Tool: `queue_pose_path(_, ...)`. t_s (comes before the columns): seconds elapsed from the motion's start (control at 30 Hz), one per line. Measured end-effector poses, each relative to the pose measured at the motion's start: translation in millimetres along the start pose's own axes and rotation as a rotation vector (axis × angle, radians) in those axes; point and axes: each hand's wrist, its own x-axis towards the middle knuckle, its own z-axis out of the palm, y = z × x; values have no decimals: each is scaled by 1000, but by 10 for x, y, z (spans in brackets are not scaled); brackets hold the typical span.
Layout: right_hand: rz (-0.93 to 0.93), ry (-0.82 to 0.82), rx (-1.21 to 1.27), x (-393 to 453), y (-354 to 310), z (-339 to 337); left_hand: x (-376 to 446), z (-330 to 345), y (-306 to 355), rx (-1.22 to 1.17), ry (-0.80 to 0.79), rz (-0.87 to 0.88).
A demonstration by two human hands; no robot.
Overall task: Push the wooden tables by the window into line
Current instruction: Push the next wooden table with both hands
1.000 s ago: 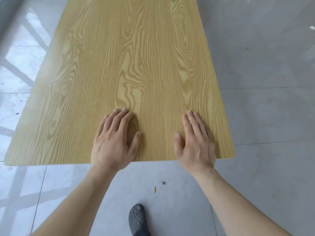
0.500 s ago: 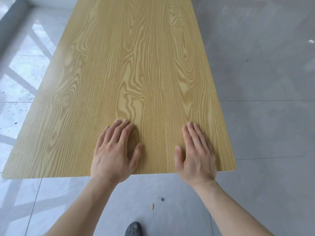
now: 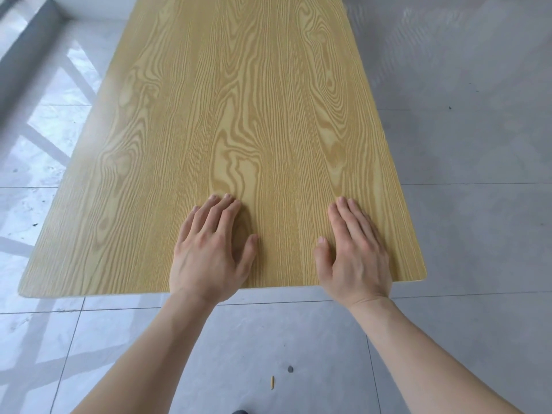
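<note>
A long wooden table [image 3: 239, 115] with yellow grain runs away from me across the middle of the view. My left hand [image 3: 209, 252] lies flat, palm down, on its near end, left of centre. My right hand [image 3: 355, 255] lies flat on the same end, close to the near right corner. Both hands have their fingers stretched forward and hold nothing; their heels sit at the table's near edge. Only this one table is in view.
Grey floor tiles [image 3: 478, 234] surround the table. Bright window light falls on the floor at the left [image 3: 44, 130]. A low wall base [image 3: 89, 7] shows at the far left. A small wooden dowel [image 3: 272, 383] and a dark spot [image 3: 290, 369] lie on the floor near me.
The table's near edge has moved away from me over the floor with both hands still flat on it. My dark shoe has almost dropped out of view at the bottom.
</note>
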Motion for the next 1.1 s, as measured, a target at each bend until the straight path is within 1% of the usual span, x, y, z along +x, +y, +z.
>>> queue_pose_path(0.27,-5,5,6,424,104,116,428,88,-6,-6,14,-8)
queue_pose_path(0.9,-2,-2,2,417,81,114,429,62,0,-4,-1,-16)
queue_pose_path(1.1,8,-31,-13,453,67,68,470,58,5,0,-11,-9)
